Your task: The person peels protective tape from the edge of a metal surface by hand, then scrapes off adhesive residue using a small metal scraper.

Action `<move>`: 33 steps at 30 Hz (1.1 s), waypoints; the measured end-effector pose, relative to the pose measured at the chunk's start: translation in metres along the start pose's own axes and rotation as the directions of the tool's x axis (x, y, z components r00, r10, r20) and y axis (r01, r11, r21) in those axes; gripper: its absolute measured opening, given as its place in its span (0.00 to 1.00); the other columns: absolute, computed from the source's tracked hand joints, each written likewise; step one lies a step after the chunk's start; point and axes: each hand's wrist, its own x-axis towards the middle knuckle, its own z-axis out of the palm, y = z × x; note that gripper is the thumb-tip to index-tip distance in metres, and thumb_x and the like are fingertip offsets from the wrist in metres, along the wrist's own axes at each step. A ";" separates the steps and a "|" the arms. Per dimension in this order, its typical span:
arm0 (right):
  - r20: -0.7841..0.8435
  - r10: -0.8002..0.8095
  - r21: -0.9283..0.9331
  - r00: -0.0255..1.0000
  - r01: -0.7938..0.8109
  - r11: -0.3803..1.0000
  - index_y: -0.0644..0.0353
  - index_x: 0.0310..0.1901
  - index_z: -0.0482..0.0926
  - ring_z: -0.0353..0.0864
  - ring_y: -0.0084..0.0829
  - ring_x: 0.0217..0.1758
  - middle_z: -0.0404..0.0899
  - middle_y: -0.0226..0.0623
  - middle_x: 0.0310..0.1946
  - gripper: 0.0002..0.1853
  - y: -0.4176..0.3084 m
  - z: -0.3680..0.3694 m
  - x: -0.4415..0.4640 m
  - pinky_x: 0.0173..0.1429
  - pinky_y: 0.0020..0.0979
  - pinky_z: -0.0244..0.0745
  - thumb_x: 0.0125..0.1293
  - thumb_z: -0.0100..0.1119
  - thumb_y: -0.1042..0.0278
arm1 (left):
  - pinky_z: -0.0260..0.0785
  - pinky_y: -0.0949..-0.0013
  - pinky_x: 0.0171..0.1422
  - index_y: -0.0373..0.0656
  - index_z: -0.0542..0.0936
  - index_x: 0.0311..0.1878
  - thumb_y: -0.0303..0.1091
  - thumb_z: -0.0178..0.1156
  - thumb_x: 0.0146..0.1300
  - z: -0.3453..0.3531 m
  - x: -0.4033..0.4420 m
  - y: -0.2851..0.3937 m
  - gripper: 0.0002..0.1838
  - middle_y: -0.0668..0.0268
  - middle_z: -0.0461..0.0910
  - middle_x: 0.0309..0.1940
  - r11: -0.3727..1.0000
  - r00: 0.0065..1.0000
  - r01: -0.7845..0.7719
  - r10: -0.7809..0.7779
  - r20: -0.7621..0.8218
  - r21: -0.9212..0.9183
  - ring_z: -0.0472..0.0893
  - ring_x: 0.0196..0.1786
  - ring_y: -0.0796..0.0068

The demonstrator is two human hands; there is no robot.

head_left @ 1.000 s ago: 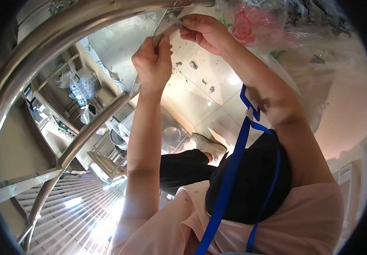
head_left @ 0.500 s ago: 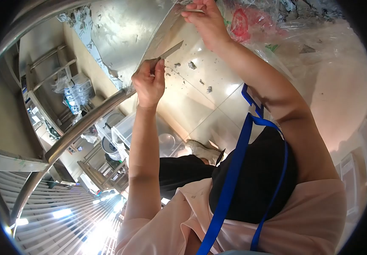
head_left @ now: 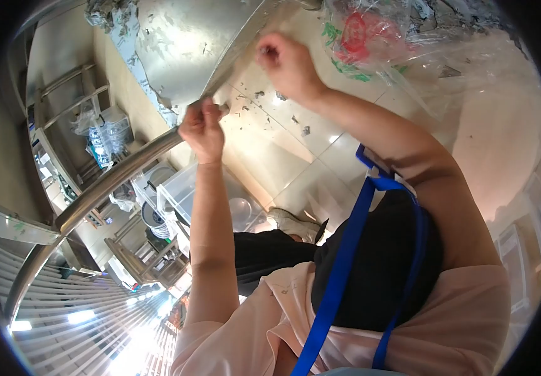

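My left hand (head_left: 202,133) is closed on a flat blade (head_left: 222,110), of which only a short piece shows beyond the fingers. It is beside the lower corner of a metal sheet (head_left: 185,50) with grey smears and a ragged pale-blue edge. Up and to the right, over the tiled floor, my right hand (head_left: 289,67) is blurred, its fingers curled in; what they hold, if anything, is too dark and small to name. Grey scraps (head_left: 306,131) lie on the tiles between and below the hands.
A metal tube (head_left: 120,178) runs diagonally at the left, with shelving, clear containers (head_left: 179,188) and bagged blue-patterned items (head_left: 100,145) beyond it. Crumpled clear plastic with red and green parts (head_left: 371,37) lies at the upper right. A shoe (head_left: 292,224) is on the floor below.
My hands have come apart. My left hand has moved down and left with the blade, now seen foreshortened. My right hand moved up, then back down and slightly left, its fingers curling.
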 end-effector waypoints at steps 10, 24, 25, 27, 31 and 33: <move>0.668 0.265 -0.429 0.695 0.069 0.901 0.61 0.40 0.74 0.74 0.40 0.41 0.72 0.43 0.40 0.14 0.054 -0.010 -0.020 0.45 0.33 0.69 0.51 0.59 0.67 | 0.65 0.79 0.26 0.34 0.74 0.30 0.33 0.56 0.60 -0.001 0.008 0.003 0.10 0.67 0.75 0.20 0.999 0.994 0.038 -0.042 -0.099 -0.039 0.71 0.22 0.83; -0.514 0.150 -0.636 0.845 -0.492 0.594 0.56 0.42 0.76 0.77 0.43 0.42 0.78 0.44 0.37 0.15 0.094 -0.104 0.041 0.47 0.37 0.70 0.52 0.52 0.63 | 0.67 0.77 0.29 0.34 0.75 0.31 0.33 0.58 0.58 0.075 0.046 0.039 0.10 0.64 0.76 0.22 0.994 0.973 0.101 -0.088 0.213 -0.052 0.73 0.23 0.80; -0.506 0.180 -0.597 0.844 -0.493 0.633 0.56 0.41 0.76 0.77 0.44 0.41 0.78 0.45 0.37 0.15 0.095 -0.107 0.046 0.46 0.37 0.71 0.52 0.52 0.63 | 0.67 0.77 0.29 0.34 0.75 0.31 0.33 0.58 0.58 0.077 0.048 0.039 0.10 0.64 0.76 0.22 0.994 0.968 0.103 -0.092 0.234 -0.033 0.73 0.23 0.80; -0.374 0.377 -0.284 0.847 -0.492 0.823 0.58 0.41 0.76 0.77 0.41 0.38 0.78 0.43 0.36 0.16 0.096 -0.100 0.047 0.44 0.35 0.71 0.55 0.51 0.59 | 0.66 0.76 0.27 0.32 0.75 0.30 0.33 0.56 0.59 0.084 0.054 0.037 0.11 0.64 0.77 0.20 0.997 0.963 0.076 -0.078 0.259 0.021 0.74 0.22 0.81; 0.273 0.674 0.501 0.686 -0.700 0.509 0.64 0.43 0.71 0.75 0.28 0.38 0.75 0.36 0.36 0.24 0.024 -0.052 0.035 0.43 0.27 0.71 0.61 0.50 0.47 | 0.66 0.76 0.27 0.32 0.76 0.29 0.31 0.56 0.56 0.094 0.070 0.039 0.09 0.64 0.77 0.18 0.996 0.973 0.032 -0.049 0.225 0.082 0.73 0.20 0.81; 0.442 0.620 0.652 0.648 -0.707 0.274 0.66 0.45 0.69 0.74 0.29 0.40 0.73 0.39 0.40 0.23 0.025 -0.041 0.032 0.46 0.26 0.71 0.61 0.52 0.51 | 0.66 0.76 0.26 0.33 0.76 0.27 0.31 0.56 0.55 0.097 0.077 0.043 0.09 0.64 0.77 0.16 0.995 0.976 -0.012 -0.010 0.217 0.098 0.73 0.19 0.81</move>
